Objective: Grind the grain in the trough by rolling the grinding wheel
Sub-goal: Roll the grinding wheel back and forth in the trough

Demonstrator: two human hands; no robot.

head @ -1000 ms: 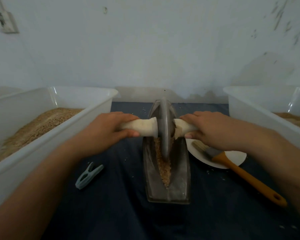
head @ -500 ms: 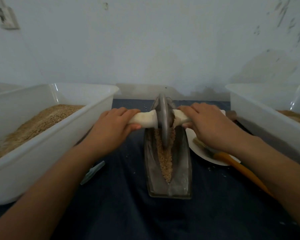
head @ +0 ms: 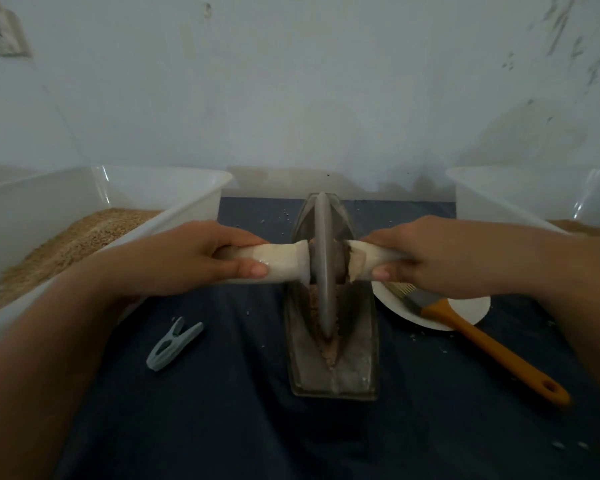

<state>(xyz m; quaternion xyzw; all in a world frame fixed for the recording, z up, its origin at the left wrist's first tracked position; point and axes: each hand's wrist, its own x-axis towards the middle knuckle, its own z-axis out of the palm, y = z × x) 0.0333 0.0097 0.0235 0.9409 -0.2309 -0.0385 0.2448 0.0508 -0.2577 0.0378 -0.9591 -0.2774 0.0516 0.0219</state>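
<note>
The trough, a dark boat-shaped vessel, lies lengthwise on the dark cloth and serves as the landmark here. In its groove lies a strip of brownish grain, visible mainly toward the near end; the rest is hidden behind the grinding wheel, which stands upright on its edge in the groove, about midway along the trough. One pale handle runs through the wheel and sticks out to both sides.

The left hand grips the handle left of the trough, fingers curled over the top and thumb pressed along the near side. The right hand grips the handle's other end, fingers wrapped around it and thumb tucked beneath; its fingertips are blurred.

Two white tubs flank the trough. The left tub holds a heap of tan grain; its near end is cut off by the frame edge. The right tub shows only a sliver of tan contents, mostly hidden by the right forearm.

Just right of the trough sits one white plate, partly covered by the right hand, with one brush lying across it, its bristles on the plate and orange handle pointing away. Left of the trough lies one pale green clothespin. Small crumbs dot the cloth around it.
</note>
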